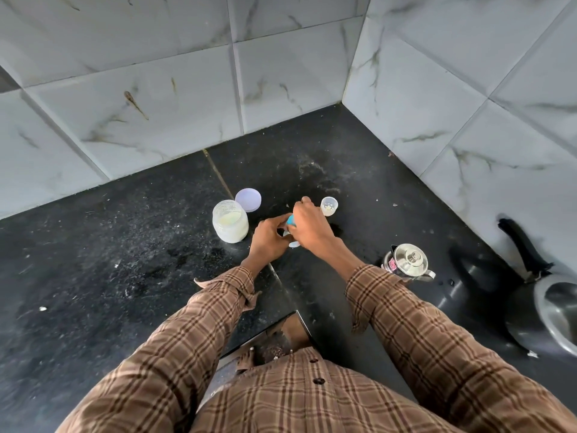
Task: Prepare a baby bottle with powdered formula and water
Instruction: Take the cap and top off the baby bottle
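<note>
A baby bottle (293,242) with a blue collar stands on the black counter, mostly hidden by both hands. My left hand (269,238) grips its body from the left. My right hand (309,226) is closed over the blue collar on top. To the left stands an open clear jar of pale formula powder (230,220), and its lilac lid (248,200) lies just behind it. A small clear cap (329,206) stands upright right of my right hand.
A small steel kettle with a lid (409,261) stands on the black counter (125,260) at the right. A pressure cooker with a black handle (543,295) sits at the far right edge. Marble-tiled walls close off the back and right corner.
</note>
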